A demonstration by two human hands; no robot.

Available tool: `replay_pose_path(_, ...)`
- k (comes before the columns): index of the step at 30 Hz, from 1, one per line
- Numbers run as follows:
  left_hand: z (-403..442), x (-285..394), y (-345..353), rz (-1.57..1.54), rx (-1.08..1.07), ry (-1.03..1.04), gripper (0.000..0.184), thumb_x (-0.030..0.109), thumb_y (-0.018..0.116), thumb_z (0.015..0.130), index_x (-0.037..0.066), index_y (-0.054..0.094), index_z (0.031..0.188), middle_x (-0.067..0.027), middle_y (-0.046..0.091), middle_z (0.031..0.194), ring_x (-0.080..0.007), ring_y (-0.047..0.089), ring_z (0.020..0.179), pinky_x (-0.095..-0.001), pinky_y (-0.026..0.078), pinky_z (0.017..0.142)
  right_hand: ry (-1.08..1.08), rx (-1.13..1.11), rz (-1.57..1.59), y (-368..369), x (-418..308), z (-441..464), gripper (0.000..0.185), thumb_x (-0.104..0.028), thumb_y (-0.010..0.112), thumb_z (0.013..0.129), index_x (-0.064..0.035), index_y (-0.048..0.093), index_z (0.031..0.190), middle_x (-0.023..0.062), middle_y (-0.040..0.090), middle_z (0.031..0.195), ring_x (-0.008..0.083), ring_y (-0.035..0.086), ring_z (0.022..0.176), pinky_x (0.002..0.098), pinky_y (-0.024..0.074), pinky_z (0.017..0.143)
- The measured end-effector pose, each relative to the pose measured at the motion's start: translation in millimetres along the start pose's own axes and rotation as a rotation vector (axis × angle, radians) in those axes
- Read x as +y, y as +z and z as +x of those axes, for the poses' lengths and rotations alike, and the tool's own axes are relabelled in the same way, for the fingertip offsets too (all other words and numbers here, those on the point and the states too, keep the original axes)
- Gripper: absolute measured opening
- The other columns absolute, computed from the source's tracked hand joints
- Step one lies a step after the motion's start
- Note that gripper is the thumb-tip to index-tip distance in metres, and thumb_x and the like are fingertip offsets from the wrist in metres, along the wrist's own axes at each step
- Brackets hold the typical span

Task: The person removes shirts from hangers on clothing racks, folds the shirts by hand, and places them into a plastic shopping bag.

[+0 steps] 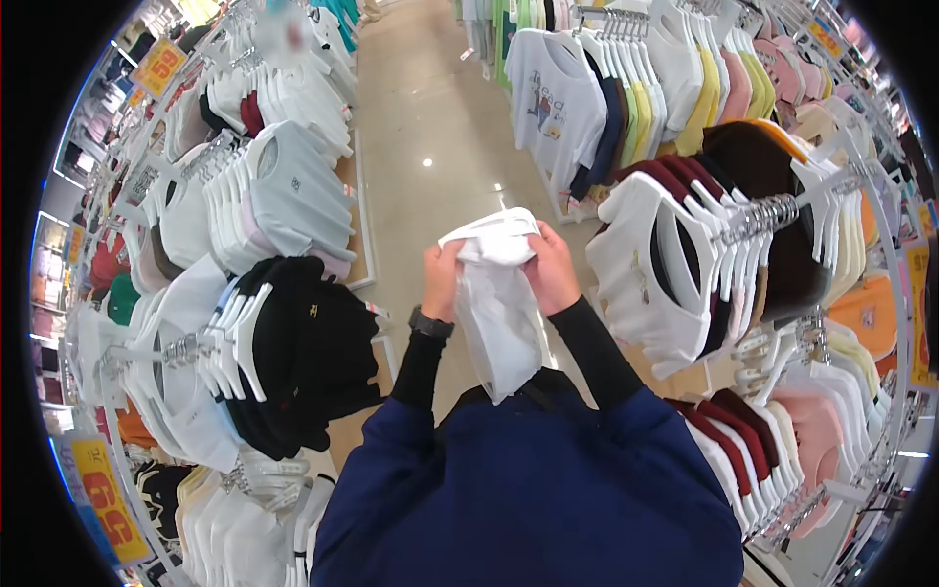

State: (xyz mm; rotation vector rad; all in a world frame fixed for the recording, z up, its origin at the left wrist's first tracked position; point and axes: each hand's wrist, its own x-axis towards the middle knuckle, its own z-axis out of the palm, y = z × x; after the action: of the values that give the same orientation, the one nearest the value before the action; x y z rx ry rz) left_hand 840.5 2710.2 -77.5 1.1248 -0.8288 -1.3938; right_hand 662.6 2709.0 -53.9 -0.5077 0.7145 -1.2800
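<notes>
Held out before my chest over the aisle is a white bundle point(499, 313). Its top is bright white and folded, with a pale rim like a hanger or a folded edge. The lower part hangs down thin and greyish, slightly see-through; I cannot tell whether it is cloth or a plastic bag. My left hand point(443, 282), a dark watch at its wrist, is closed on the upper left edge. My right hand point(554, 270) grips the upper right edge, thumb on top. Some fingers of both hands are hidden behind the bundle.
Racks of shirts on white hangers line both sides: black tops point(313, 352) and grey shirts point(293, 196) at left, white tops point(646, 274) and a printed T-shirt point(558, 108) at right. A shiny tiled floor point(421, 108) runs between. An orange price sign point(108, 499) stands lower left.
</notes>
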Motion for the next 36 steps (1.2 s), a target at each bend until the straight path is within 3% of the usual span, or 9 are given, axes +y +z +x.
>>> replay_pose_path(3,50.2,20.0,7.9,0.204,0.003,0.137,0.021,0.015,0.058,0.093,-0.002,0.067,0.100,0.0044,0.063,0.083,-0.0033,0.051,0.075,-0.0206,0.038,0.063,0.147,-0.025,-0.084,-13.9,-31.2,56.4,0.026,-0.006,0.049,0.094,-0.0016,0.055,0.119,0.0039,0.064,0.109,0.0114,0.062,0.097,0.0258,0.0490,0.087)
replay_pose_path(7,105.9,78.4,6.5,0.354,-0.164,0.314,0.021,0.016,0.056,0.096,-0.001,0.066,0.104,0.0060,0.061,0.086,-0.0017,0.048,0.075,-0.0199,0.039,0.065,0.224,-0.498,-0.489,-22.6,-108.6,129.1,0.026,-0.011,0.055,0.095,-0.0015,0.056,0.119,-0.0014,0.064,0.102,0.0058,0.060,0.090,0.0220,0.0474,0.081)
replay_pose_path(11,149.9,168.6,-2.6,0.564,-0.370,0.242,0.022,0.016,0.055,0.097,-0.001,0.064,0.108,0.0054,0.063,0.092,-0.0018,0.051,0.078,-0.0194,0.042,0.069,-0.049,-0.603,-1.060,2.5,-174.7,184.8,0.020,-0.016,0.058,0.094,-0.0005,0.064,0.105,-0.0037,0.061,0.086,0.0038,0.051,0.078,0.0215,0.0429,0.071)
replay_pose_path(13,171.4,199.1,-2.9,0.580,-0.427,0.190,0.023,0.016,0.055,0.097,0.000,0.064,0.111,0.0058,0.062,0.091,-0.0020,0.051,0.078,-0.0190,0.042,0.069,-0.182,-0.595,-1.078,15.9,-192.2,214.6,0.022,-0.020,0.060,0.094,0.0011,0.064,0.101,-0.0028,0.059,0.082,0.0049,0.050,0.078,0.0226,0.0426,0.071)
replay_pose_path(19,241.9,250.5,-36.8,0.688,-0.343,0.216,0.021,0.016,0.056,0.095,0.001,0.063,0.107,0.0084,0.057,0.081,-0.0021,0.049,0.077,-0.0186,0.039,0.069,0.068,-0.605,-0.741,58.5,-200.3,266.9,0.032,-0.028,0.053,0.099,0.0005,0.064,0.108,-0.0036,0.064,0.100,0.0037,0.055,0.089,0.0206,0.0448,0.079)
replay_pose_path(24,298.9,220.1,-54.1,0.845,-0.269,0.677,0.009,-0.001,0.060,0.081,0.002,0.067,0.087,0.0030,0.056,0.072,-0.0058,0.047,0.073,-0.0233,0.036,0.064,0.276,-0.558,-0.403,68.6,-165.0,325.2,0.027,-0.024,0.049,0.101,-0.0014,0.060,0.113,0.0028,0.067,0.104,0.0079,0.063,0.092,0.0235,0.0499,0.080)
replay_pose_path(27,327.3,195.5,-69.9,0.994,-0.139,0.411,0.010,0.002,0.058,0.081,0.001,0.067,0.083,0.0002,0.059,0.065,-0.0082,0.048,0.067,-0.0245,0.037,0.063,0.238,-0.489,-0.417,75.7,-145.6,355.9,0.027,-0.024,0.048,0.102,-0.0020,0.060,0.111,0.0022,0.067,0.102,0.0075,0.062,0.091,0.0235,0.0498,0.080)
replay_pose_path(30,377.2,165.4,-95.9,0.642,-0.247,0.274,0.013,0.009,0.057,0.082,0.000,0.065,0.079,-0.0019,0.058,0.058,-0.0098,0.046,0.058,-0.0264,0.037,0.058,0.150,-0.458,-0.534,81.1,-127.7,386.6,0.026,-0.024,0.048,0.101,-0.0019,0.060,0.111,0.0002,0.066,0.099,0.0057,0.061,0.088,0.0217,0.0482,0.077)
replay_pose_path(36,443.5,154.0,-88.1,0.992,-0.191,0.419,0.033,0.031,0.071,0.081,0.001,0.061,0.069,-0.0059,0.057,0.056,-0.0112,0.049,0.054,-0.0295,0.037,0.051,0.037,-0.465,-0.784,128.1,-121.2,424.4,0.027,-0.024,0.053,0.099,0.0004,0.064,0.099,-0.0038,0.061,0.083,0.0030,0.051,0.075,0.0222,0.0430,0.067)
